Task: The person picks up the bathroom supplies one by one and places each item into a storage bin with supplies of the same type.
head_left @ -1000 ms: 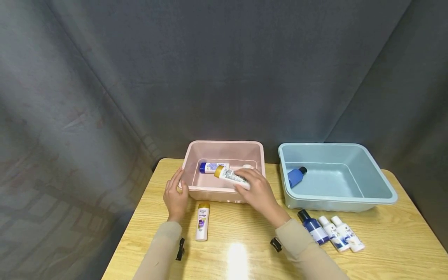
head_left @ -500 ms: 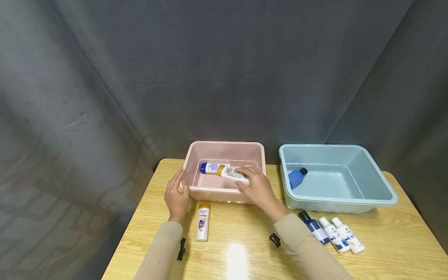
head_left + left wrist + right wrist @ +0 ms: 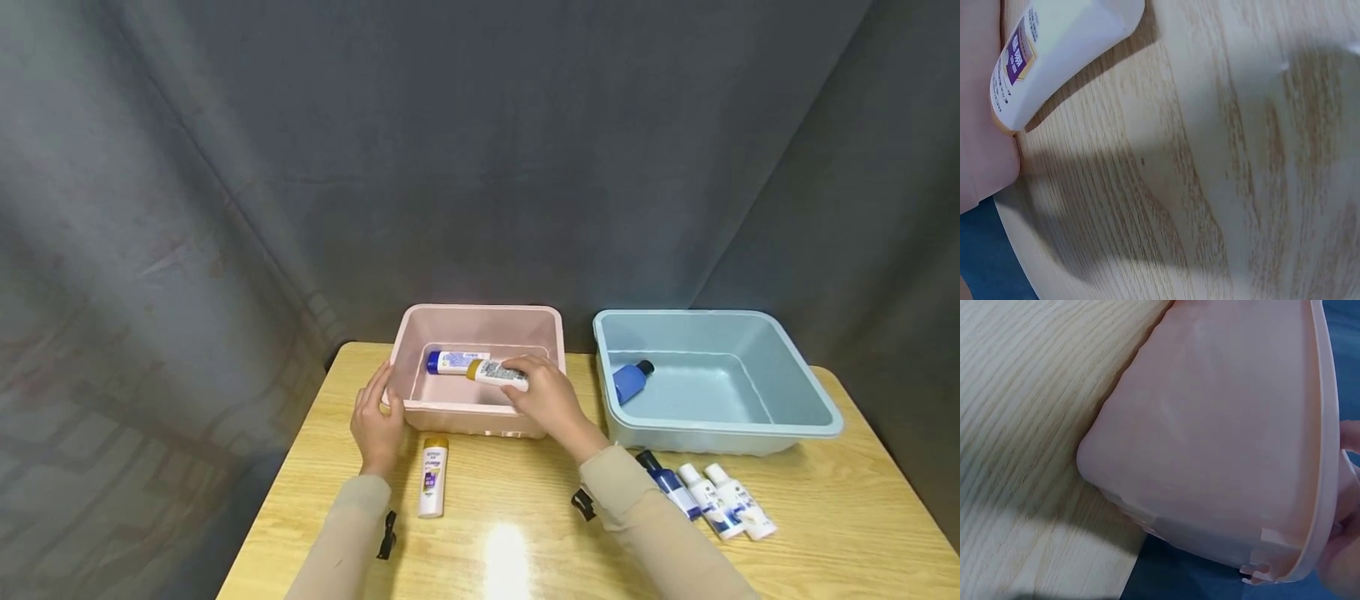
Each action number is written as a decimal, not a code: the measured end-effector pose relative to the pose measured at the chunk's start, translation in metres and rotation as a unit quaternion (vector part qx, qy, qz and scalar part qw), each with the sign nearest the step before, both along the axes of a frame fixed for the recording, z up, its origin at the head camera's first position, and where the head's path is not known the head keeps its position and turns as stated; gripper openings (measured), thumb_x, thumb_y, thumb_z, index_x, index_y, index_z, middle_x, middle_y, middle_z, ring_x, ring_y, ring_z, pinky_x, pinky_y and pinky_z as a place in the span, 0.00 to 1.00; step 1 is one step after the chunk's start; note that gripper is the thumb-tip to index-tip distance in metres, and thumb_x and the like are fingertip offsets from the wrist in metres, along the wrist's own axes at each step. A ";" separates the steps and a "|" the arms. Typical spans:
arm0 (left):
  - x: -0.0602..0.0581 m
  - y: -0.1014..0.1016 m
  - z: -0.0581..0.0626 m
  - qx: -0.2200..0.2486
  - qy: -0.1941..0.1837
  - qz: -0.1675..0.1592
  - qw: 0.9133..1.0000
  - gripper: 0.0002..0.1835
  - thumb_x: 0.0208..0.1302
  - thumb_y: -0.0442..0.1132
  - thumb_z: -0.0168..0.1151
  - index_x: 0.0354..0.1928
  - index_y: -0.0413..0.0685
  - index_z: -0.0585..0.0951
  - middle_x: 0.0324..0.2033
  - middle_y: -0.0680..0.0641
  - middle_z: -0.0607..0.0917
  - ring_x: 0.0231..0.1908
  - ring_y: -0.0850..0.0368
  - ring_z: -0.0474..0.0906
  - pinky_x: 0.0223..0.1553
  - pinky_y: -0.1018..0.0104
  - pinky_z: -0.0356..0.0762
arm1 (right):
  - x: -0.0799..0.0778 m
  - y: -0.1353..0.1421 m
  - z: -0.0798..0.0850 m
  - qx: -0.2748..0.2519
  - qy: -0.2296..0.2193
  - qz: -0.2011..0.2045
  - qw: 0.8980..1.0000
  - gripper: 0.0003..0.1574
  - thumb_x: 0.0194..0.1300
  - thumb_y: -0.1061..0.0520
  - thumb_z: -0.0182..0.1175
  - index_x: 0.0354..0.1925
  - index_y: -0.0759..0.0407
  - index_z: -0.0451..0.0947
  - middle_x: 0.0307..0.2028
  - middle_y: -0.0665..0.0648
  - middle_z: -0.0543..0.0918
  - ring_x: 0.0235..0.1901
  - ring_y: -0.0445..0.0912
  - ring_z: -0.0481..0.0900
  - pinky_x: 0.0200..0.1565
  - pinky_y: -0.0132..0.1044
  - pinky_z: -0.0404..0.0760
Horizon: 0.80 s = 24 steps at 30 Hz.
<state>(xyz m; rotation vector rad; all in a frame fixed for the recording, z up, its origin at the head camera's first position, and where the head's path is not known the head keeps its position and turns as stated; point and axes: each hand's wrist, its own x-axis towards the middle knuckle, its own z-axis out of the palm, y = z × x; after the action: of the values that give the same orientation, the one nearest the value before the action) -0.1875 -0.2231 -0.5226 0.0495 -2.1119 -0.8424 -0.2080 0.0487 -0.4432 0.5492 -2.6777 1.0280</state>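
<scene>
My right hand (image 3: 553, 402) reaches over the front rim of the pink bin (image 3: 457, 409) and grips a white bottle with a gold cap (image 3: 495, 372), cap pointing left. Behind it a white bottle with a blue cap (image 3: 452, 362) lies on the bin floor. Fingers of my left hand (image 3: 377, 427) rest at the bin's front left corner, nearly straight. On the table beside that hand lies a second gold-capped bottle (image 3: 432, 481), its purple label seen in the left wrist view. The right wrist view shows the bin's outer wall (image 3: 1210, 425), which hides the held bottle.
A light blue bin (image 3: 720, 429) stands to the right, with a blue black-capped bottle (image 3: 630, 383) inside. In front of it lie a dark blue bottle (image 3: 671, 487) and two white bottles (image 3: 712, 504) (image 3: 742, 502). A grey curtain hangs behind the table.
My right hand has lowered the gold-capped bottle a little deeper into the pink bin, and it lies more level now. The left hand has stayed at the corner.
</scene>
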 end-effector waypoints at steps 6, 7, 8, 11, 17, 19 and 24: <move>0.000 -0.003 0.002 0.003 -0.005 0.000 1.000 0.21 0.63 0.33 0.56 0.58 0.45 0.82 0.60 0.50 0.81 0.47 0.43 0.79 0.45 0.48 0.77 | -0.008 -0.003 0.001 -0.005 -0.011 0.006 1.000 0.23 0.54 0.58 0.74 0.50 0.60 0.85 0.51 0.59 0.85 0.55 0.56 0.79 0.57 0.51 0.76; 0.000 -0.003 0.002 0.002 -0.004 0.001 1.000 0.21 0.63 0.33 0.56 0.58 0.45 0.82 0.60 0.50 0.81 0.47 0.43 0.79 0.45 0.48 0.77 | -0.010 -0.003 0.002 -0.005 -0.014 0.006 1.000 0.23 0.54 0.58 0.74 0.50 0.60 0.85 0.51 0.59 0.85 0.55 0.56 0.79 0.57 0.51 0.76; 0.000 -0.003 0.002 0.001 -0.004 0.001 1.000 0.21 0.63 0.33 0.56 0.58 0.45 0.82 0.59 0.50 0.81 0.47 0.43 0.79 0.44 0.48 0.77 | -0.012 -0.003 0.002 -0.005 -0.019 0.004 1.000 0.23 0.54 0.58 0.74 0.50 0.60 0.85 0.51 0.59 0.85 0.55 0.56 0.79 0.57 0.51 0.76; 0.000 -0.003 0.001 0.001 -0.004 0.000 1.000 0.21 0.63 0.33 0.56 0.58 0.45 0.82 0.59 0.50 0.81 0.47 0.43 0.79 0.43 0.48 0.77 | -0.015 -0.004 0.001 -0.002 -0.028 0.003 1.000 0.23 0.55 0.59 0.73 0.50 0.60 0.85 0.51 0.59 0.85 0.56 0.56 0.78 0.57 0.51 0.75; 0.004 -0.003 -0.001 0.003 0.004 0.006 1.000 0.22 0.62 0.32 0.56 0.58 0.46 0.82 0.59 0.51 0.82 0.46 0.43 0.79 0.42 0.50 0.77 | -0.018 -0.006 -0.002 0.033 -0.037 0.023 0.998 0.22 0.55 0.57 0.74 0.49 0.60 0.85 0.51 0.59 0.85 0.57 0.56 0.77 0.59 0.50 0.74; 0.005 -0.003 -0.001 0.002 0.007 0.006 1.000 0.22 0.62 0.32 0.56 0.58 0.46 0.82 0.59 0.50 0.82 0.46 0.43 0.79 0.42 0.50 0.76 | -0.018 -0.006 -0.002 0.043 -0.040 0.028 0.998 0.22 0.54 0.57 0.74 0.49 0.60 0.85 0.51 0.58 0.85 0.56 0.56 0.78 0.58 0.50 0.75; 0.005 -0.001 0.000 0.007 0.006 0.000 1.000 0.21 0.62 0.32 0.56 0.58 0.45 0.82 0.59 0.49 0.82 0.47 0.43 0.79 0.44 0.50 0.76 | -0.020 -0.007 0.001 0.060 -0.055 0.030 0.996 0.22 0.54 0.56 0.74 0.49 0.59 0.85 0.50 0.58 0.85 0.52 0.54 0.81 0.55 0.49 0.77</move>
<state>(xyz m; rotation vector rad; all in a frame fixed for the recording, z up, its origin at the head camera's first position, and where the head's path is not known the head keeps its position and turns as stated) -0.1828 -0.2237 -0.5225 0.0520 -2.0942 -0.8542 -0.2279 0.0418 -0.4425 0.6177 -2.8510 0.9419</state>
